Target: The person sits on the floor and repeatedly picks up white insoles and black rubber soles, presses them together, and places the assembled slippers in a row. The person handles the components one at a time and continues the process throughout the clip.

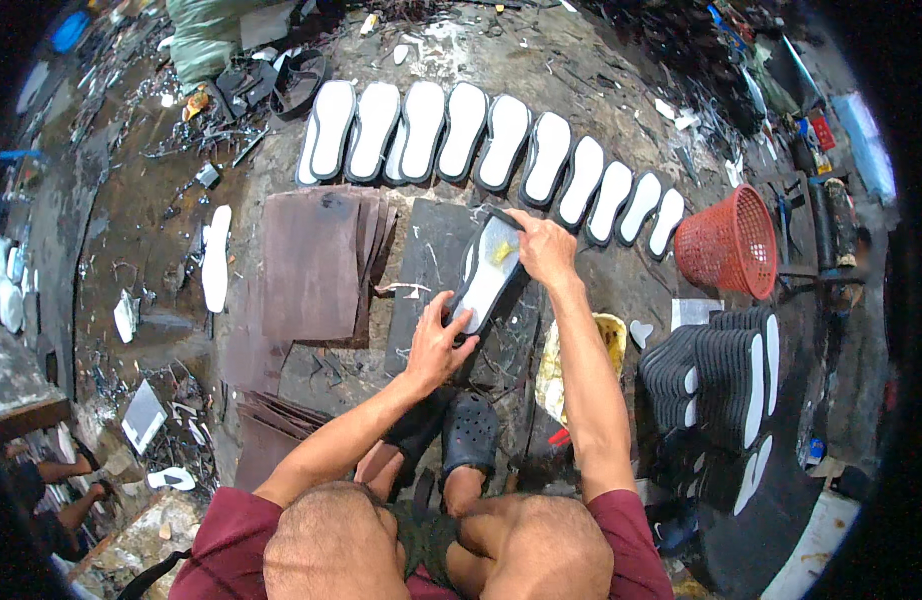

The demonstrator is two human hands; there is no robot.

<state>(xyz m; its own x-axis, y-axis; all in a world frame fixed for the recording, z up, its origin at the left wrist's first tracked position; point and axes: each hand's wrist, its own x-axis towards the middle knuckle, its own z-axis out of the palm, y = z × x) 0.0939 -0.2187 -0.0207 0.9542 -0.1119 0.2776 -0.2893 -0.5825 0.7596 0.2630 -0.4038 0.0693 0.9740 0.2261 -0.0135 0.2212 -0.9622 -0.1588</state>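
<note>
A shoe sole (489, 275), white on top with a dark rim, is held tilted between my two hands over a dark board (418, 262). A yellow smear marks its white face near the upper end. My right hand (547, 248) grips the far end by its right edge, thumb toward the top. At the near end, the fingers and thumb of my left hand (441, 345) pinch the sole's edge. Beyond the board, several similar white-topped soles (422, 130) lie side by side in a curved row.
Brown sheets (311, 262) are stacked left of the board. By my right forearm sits a yellow-stained tub (609, 335). Farther right stand a red plastic basket (726, 240) and stacked black soles (703, 375). Scraps litter the floor; another person's legs (66, 490) show at lower left.
</note>
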